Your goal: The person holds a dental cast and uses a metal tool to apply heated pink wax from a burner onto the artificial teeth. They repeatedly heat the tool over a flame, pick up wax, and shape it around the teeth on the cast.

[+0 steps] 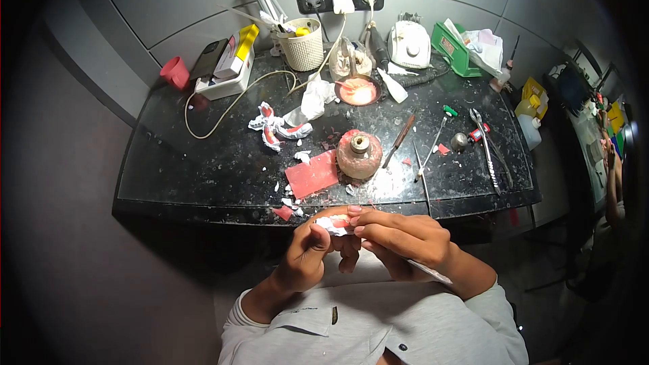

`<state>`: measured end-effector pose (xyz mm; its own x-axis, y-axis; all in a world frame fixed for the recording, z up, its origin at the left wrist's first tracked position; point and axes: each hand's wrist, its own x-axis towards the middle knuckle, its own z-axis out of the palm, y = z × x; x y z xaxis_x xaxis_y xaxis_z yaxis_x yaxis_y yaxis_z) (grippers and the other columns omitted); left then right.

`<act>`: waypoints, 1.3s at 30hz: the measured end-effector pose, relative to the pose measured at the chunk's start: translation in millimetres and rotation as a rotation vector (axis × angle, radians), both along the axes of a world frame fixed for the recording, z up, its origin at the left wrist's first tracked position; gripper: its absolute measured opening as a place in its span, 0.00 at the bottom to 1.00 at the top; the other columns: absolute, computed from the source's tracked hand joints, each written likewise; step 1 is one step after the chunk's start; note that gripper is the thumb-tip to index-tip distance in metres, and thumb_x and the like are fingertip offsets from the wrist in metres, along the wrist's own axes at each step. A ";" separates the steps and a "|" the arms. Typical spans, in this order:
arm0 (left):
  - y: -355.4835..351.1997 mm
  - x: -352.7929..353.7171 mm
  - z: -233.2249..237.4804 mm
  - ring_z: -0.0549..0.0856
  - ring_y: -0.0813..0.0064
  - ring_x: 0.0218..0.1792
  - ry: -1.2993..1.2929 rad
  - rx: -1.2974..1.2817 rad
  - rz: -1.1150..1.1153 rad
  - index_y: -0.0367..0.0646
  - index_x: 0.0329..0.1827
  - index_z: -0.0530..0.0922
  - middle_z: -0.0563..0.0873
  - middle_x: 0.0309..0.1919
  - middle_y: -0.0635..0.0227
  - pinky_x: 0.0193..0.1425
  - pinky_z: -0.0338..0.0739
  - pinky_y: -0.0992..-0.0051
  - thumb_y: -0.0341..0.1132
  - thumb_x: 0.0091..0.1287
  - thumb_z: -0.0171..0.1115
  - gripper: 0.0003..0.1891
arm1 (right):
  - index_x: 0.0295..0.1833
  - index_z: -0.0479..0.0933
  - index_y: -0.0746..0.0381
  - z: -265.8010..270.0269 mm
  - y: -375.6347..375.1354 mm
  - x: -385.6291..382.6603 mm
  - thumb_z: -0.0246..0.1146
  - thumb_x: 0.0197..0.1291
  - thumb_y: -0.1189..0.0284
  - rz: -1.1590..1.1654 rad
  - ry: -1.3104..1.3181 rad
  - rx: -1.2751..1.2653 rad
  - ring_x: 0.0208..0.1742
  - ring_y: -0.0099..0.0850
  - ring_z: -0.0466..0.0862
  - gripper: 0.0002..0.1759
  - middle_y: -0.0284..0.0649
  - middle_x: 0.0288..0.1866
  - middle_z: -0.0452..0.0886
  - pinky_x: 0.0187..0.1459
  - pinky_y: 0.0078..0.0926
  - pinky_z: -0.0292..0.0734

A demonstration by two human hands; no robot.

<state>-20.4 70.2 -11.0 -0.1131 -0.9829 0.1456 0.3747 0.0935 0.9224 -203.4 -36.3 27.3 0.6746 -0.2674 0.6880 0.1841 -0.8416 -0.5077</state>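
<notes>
Just past the table's front edge, my left hand is closed around a white plaster dental cast with red wax on it. My right hand presses its fingertips against the cast's right side. A thin, light tool sticks out beneath my right hand, apparently tucked in the palm; its other end is hidden. Beyond the hands on the table stands a round spirit burner. A red wax sheet lies left of the burner, and a wax knife leans to the right of it.
More plaster pieces with red wax lie left of centre. Further back are a dish of wax, a woven basket, a white control unit and a green bin. Pliers and thin tools lie right.
</notes>
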 end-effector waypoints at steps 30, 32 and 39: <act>-2.5 4.0 -15.4 0.87 0.68 0.34 -0.009 0.037 0.013 0.27 0.66 0.67 0.83 0.40 0.54 0.38 0.82 0.70 0.60 0.77 0.42 0.37 | 0.53 0.77 0.70 -15.8 -8.7 -4.3 0.67 0.56 0.79 -0.116 0.166 -0.177 0.43 0.38 0.89 0.18 0.50 0.57 0.81 0.36 0.28 0.86; -3.2 3.9 -13.5 0.88 0.65 0.37 -0.019 0.034 0.021 0.27 0.65 0.67 0.84 0.43 0.52 0.42 0.85 0.67 0.60 0.77 0.42 0.37 | 0.54 0.77 0.70 -17.0 -10.2 -1.4 0.66 0.59 0.80 -0.040 0.051 -0.047 0.42 0.38 0.89 0.17 0.51 0.57 0.80 0.36 0.27 0.86; -14.2 1.2 -15.9 0.90 0.58 0.33 0.089 0.020 0.182 0.38 0.65 0.62 0.84 0.37 0.50 0.40 0.89 0.61 0.54 0.80 0.40 0.27 | 0.49 0.81 0.69 -8.1 -0.3 4.8 0.68 0.58 0.85 -0.072 -0.024 0.143 0.44 0.38 0.90 0.13 0.49 0.47 0.87 0.44 0.28 0.86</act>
